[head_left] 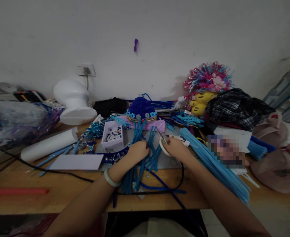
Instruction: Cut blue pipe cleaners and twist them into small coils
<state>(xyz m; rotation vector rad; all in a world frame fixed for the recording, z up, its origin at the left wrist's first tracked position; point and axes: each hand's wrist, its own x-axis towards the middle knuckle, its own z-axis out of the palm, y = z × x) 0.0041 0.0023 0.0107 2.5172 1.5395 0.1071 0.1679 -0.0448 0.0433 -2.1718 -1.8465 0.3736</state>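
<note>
My left hand [138, 152], with a pale bangle at its wrist, is closed around blue pipe cleaners [138, 131] whose tips stick up past the fingers. My right hand [176, 148] grips a pair of scissors [163, 147] by the white handles, the blades pointing up and left. Cut blue pipe cleaner pieces [154, 157] lie crossed between the two hands. Just beyond them stands a dark blue headpiece [141, 108] with a beaded, jewelled band. A white box [113, 144] of small beads and gems sits left of my left hand.
A long bundle of blue pipe cleaners [216, 166] lies to the right. At left are a white lid [77, 162], a paper roll [49, 144] and a white foam head [73, 98]. A black cable [70, 175] crosses the table's front. A pink bag [278, 169] rests far right.
</note>
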